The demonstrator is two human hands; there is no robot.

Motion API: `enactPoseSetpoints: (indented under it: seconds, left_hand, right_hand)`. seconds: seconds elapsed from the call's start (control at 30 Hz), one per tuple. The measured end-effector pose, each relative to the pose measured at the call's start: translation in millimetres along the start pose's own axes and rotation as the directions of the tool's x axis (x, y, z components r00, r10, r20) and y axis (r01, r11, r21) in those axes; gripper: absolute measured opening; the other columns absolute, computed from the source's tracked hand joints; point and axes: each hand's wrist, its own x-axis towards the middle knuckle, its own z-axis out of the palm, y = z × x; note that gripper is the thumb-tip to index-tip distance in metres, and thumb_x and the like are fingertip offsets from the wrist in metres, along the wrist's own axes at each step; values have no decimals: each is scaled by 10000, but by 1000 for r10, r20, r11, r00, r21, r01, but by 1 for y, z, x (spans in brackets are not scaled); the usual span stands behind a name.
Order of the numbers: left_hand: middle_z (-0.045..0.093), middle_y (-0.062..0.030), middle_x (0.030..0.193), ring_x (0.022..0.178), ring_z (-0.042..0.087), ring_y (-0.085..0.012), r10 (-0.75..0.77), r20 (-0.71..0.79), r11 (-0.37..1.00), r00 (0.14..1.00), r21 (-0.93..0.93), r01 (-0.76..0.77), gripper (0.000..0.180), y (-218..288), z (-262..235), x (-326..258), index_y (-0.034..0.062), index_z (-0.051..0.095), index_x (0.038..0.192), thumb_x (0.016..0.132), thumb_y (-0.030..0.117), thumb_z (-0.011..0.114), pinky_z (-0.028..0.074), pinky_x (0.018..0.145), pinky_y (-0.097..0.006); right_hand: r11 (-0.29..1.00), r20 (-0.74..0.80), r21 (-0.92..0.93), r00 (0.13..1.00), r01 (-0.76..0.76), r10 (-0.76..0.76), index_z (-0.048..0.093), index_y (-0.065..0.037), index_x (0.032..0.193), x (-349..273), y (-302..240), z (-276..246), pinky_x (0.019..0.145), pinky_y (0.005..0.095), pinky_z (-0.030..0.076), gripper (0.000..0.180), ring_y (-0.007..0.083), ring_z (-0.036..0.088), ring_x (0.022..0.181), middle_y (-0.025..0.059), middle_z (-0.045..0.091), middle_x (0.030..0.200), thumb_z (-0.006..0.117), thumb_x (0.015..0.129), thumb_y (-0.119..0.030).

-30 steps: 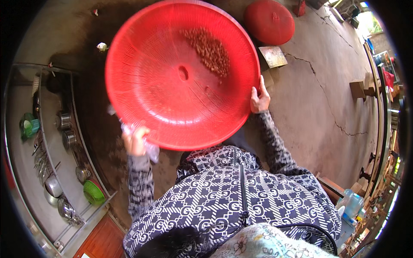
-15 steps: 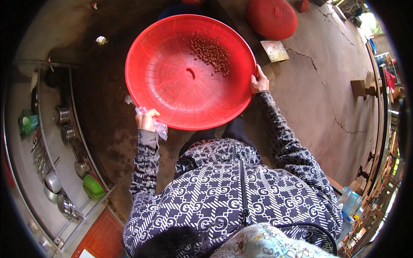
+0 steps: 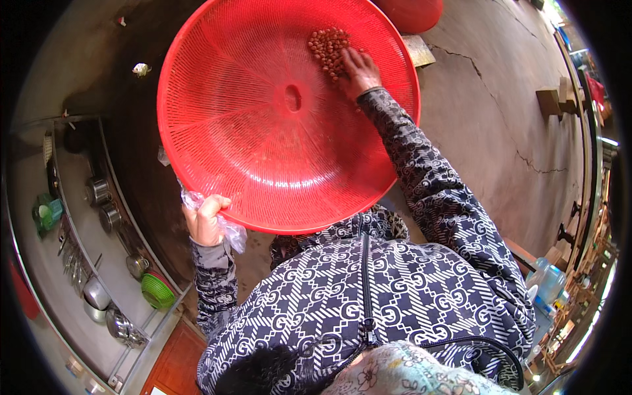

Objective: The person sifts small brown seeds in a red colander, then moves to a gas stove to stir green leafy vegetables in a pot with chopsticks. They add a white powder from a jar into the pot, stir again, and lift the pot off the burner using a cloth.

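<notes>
Left hand [image 3: 206, 222]: gripping rim of red slotted basket [image 3: 224, 125], crumpled clear plastic [image 3: 233, 233] in same grip. Right hand [image 3: 361, 74]: fingers extended, touching reddish-brown kernels [image 3: 327, 50] left of fingertips.

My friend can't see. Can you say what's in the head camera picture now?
A person's right hand reaches into a big round red basket, touching a small pile of brown nuts or beans. The left hand grips the rim, along with some crumpled clear plastic. Metal pots and a green basket are at the left.
</notes>
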Motion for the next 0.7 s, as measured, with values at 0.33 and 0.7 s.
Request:
enactPoseSetpoints:
  seconds: [0.33,0.7]
  left_hand:
    - [621,-87,693,603,591,-157,-24,-12,1000,1000,8,24,271,-79,0,29,-61,602,926,674,-20,513,494,643,-276]
    - [622,-80,689,604,590,-154,-15,-51,999,999,40,17,334,-84,5,24,-70,593,992,670,-22,516,496,650,-274]
  right_hand:
    - [993,767,-87,641,82,15,569,-190,1238,-63,42,40,940,438,453,507,329,497,1155,102,516,1302,666,741,-164]
    - [955,383,174,877,241,-291,374,-203,1430,-60,15,71,1073,453,357,681,345,408,1306,114,410,1442,660,812,-186]
